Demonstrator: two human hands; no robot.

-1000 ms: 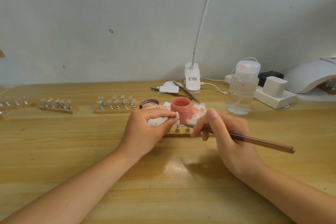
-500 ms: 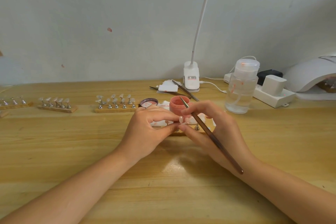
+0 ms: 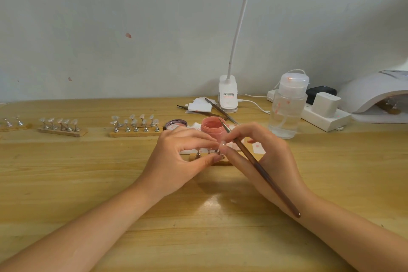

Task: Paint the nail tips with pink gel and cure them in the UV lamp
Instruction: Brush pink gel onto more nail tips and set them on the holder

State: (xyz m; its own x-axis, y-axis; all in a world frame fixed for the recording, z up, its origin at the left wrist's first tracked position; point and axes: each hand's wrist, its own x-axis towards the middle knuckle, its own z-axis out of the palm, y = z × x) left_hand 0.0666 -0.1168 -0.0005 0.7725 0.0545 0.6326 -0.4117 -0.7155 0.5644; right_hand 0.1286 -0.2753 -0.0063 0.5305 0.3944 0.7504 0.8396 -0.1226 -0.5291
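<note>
Wooden table [image 3: 66, 183] across the whole lower view, its near edge out of sight. At far right, white UV lamp [image 3: 373, 93], cut off by the picture's edge; inside its mouth a wooden strip with metal pegs, dim and only partly seen. Beside it a white power strip [image 3: 326, 120] carrying a white adapter and a dark object half hidden behind a clear pump bottle [image 3: 287, 108]. White clip lamp [image 3: 228, 97] near the wall, its neck running out of the top of view. Two brushes [image 3: 220, 111] lying by white pads just left of the clip. At left, three wooden stands of nail tips on metal pegs: one [image 3: 136, 128] near centre, one [image 3: 61, 127] further left, the last [image 3: 13, 125] cut by the left edge; tip colours too small to judge. Open pink gel jar [image 3: 213, 128] behind the hands, lower half hidden; its lid [image 3: 176, 124] just beside, to the left. Below the fingers a fourth stand [image 3: 198, 157], mostly covered, two pegs showing. Left hand [image 3: 178, 159], grip narrow, thumb and forefinger pinched on a peg holder [image 3: 218, 153] topped by a nail tip [image 3: 222, 143], blurred. Right hand [image 3: 262, 157] touching that tip with fingertips, grip closed around a brown brush [image 3: 262, 172], bristle end pointing up toward the jar, handle end over the wrist. White paper beneath, pink-smeared, largely hidden.
</note>
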